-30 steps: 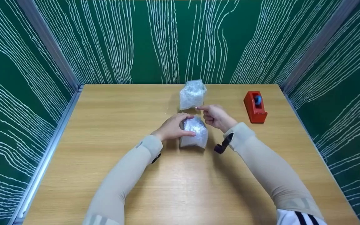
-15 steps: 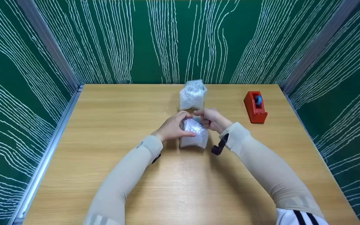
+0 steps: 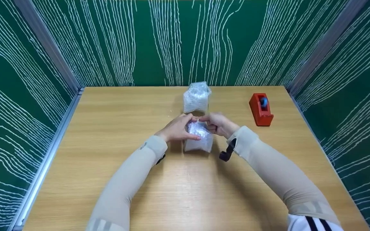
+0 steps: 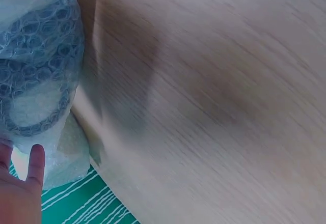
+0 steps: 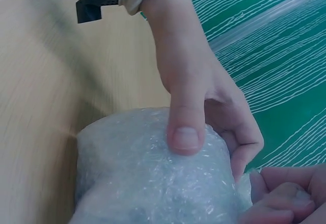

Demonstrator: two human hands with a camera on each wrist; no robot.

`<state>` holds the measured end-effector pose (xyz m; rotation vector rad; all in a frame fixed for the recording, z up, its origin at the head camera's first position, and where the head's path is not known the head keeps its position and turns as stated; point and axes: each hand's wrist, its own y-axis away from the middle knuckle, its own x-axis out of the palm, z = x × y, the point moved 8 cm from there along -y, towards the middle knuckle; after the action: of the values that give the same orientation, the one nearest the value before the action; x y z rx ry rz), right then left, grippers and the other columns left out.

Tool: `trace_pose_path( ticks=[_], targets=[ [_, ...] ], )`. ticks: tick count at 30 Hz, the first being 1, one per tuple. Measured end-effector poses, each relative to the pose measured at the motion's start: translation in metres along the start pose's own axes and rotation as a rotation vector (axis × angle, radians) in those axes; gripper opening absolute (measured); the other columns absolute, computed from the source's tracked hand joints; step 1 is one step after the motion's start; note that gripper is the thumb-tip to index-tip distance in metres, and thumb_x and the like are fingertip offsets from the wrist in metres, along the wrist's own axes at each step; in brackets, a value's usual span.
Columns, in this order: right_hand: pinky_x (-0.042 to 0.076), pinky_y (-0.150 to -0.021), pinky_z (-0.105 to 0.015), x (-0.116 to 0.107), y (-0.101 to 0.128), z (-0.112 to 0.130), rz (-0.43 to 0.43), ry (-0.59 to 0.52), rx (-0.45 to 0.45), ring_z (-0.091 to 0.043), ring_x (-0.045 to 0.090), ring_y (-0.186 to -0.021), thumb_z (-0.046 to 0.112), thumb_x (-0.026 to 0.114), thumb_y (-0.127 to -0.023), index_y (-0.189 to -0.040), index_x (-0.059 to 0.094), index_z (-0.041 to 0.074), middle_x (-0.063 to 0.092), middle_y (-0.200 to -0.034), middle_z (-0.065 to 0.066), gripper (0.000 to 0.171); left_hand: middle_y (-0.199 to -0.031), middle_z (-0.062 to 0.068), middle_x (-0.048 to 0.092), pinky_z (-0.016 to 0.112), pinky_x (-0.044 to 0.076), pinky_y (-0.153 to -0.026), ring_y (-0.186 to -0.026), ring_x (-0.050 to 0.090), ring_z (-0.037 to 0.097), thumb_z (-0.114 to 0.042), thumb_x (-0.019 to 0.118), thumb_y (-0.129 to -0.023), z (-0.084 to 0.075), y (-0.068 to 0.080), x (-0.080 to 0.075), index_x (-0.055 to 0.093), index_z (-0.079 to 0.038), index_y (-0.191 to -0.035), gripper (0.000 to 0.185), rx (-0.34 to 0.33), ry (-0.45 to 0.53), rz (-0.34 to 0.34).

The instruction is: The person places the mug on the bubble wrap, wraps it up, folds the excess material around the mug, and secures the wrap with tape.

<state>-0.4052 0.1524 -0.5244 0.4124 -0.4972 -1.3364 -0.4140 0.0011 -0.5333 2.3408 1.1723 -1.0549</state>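
Staged recording booth, wooden table enclosed by 3 green patterned walls, metal corner posts

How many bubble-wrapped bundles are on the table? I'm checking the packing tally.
2. One bundle stands at mid-table, held between the left hand and right hand. The other bundle stands just behind it, nearer the green wall. None seems hidden.

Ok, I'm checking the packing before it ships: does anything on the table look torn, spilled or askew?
Nothing stands out. Both hands, left and right, hold the near bubble-wrapped bundle, whose wrap looks whole. The second bundle stands upright behind it, and the red tape dispenser sits apart to the right. Nothing looks spilled on the table.
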Motion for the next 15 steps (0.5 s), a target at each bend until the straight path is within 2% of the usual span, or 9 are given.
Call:
trace_pose_path(
  ticks=[2,10,15],
  targets=[
    [0.025,-0.041,-0.018,-0.0002,0.0003,-0.0011,0.002,0.002,0.001,-0.005,0.03,-0.043,0.001,0.063,-0.102,-0.059,0.046,0.018,0.033,-0.049,0.009,0.049,-0.148,0.005,0.059,0.044,0.05,-0.116,-0.132,0.056,0.023,-0.062,0.089,-0.084,0.0012,0.0,0.0002,0.058,-0.02,-0.136,0.075,-0.014,0.001,0.004],
    [0.026,-0.042,-0.019,-0.0027,0.005,-0.0048,0.009,0.065,0.018,-0.005,0.03,-0.045,0.006,0.065,-0.102,-0.061,0.046,0.019,0.034,-0.051,0.01,0.047,-0.15,0.004,0.057,0.043,0.05,-0.116,-0.132,0.057,0.023,-0.06,0.09,-0.083,0.002,0.0006,0.0001,0.058,-0.02,-0.136,0.074,-0.024,0.035,0.001],
    [0.032,-0.05,-0.021,-0.0094,0.0095,-0.0057,-0.044,0.159,0.024,-0.009,0.038,-0.055,0.012,0.071,-0.1,-0.069,0.053,0.018,0.044,-0.063,0.006,0.037,-0.15,0.003,0.058,0.042,0.05,-0.116,-0.132,0.055,0.022,-0.062,0.089,-0.084,0.0017,0.0002,0.0003,0.057,-0.02,-0.137,0.075,-0.02,0.012,0.003]
  ],
)
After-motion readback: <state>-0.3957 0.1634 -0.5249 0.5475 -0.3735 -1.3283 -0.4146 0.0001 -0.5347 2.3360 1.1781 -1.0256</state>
